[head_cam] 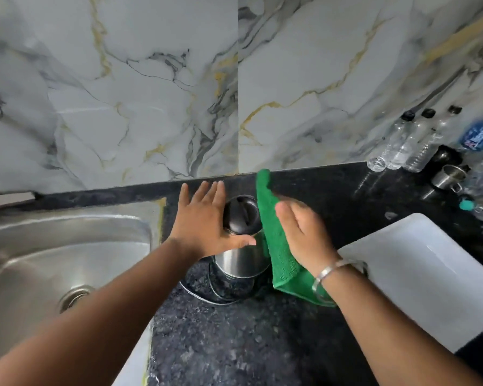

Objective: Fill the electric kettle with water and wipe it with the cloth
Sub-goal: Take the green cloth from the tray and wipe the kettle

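head view, kettle (239,257) between hands, cloth (273,240) against it

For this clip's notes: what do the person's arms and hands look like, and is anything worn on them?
Both forearms are bare, with no sleeves in view and no gloves. The left hand shows no rings or bands. The right hand has a plain silver metal bangle around its wrist. No watch or markings show on either arm.

Kettle (239,257) on counter (234,344), between sink (53,260) left and tray (418,280) right; bottles (407,140) far right.
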Tool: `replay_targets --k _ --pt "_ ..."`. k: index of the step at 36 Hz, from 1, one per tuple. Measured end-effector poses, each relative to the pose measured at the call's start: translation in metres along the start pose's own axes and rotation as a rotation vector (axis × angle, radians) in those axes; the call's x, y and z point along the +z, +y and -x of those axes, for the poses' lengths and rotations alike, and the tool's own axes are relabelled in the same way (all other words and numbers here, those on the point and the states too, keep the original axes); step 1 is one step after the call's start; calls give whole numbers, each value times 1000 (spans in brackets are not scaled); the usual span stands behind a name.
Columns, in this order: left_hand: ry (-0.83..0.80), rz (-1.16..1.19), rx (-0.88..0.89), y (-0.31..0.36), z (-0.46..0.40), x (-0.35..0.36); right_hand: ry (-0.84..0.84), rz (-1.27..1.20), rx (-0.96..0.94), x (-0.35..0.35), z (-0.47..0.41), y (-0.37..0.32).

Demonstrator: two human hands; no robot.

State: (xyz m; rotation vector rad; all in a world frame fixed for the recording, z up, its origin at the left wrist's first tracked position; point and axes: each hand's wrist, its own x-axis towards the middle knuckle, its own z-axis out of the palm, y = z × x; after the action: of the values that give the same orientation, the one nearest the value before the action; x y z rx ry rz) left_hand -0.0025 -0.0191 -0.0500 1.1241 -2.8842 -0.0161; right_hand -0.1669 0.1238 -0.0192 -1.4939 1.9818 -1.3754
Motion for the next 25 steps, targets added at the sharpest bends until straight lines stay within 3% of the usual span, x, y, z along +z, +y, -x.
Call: replay_targets --k 3,6,16,19,22,25 --pt "-40 71 -4 -1 -3 0 -308 579 -106 15 -31 8" --pt "-94 160 14 -4 -6 0 -362 786 -121 21 -38 17" --pt "-117 284 -78 -1 -4 -3 -537 423 -64 3 -40 14" --pt "-125 284 -46 -2 -5 -4 -613 295 55 -14 -49 7" --pt "-108 285 -24 -4 -6 -1 -471 152 209 -38 -65 16" --pt "-78 276 -2 -5 -6 2 -226 -343 376 -59 -73 31"
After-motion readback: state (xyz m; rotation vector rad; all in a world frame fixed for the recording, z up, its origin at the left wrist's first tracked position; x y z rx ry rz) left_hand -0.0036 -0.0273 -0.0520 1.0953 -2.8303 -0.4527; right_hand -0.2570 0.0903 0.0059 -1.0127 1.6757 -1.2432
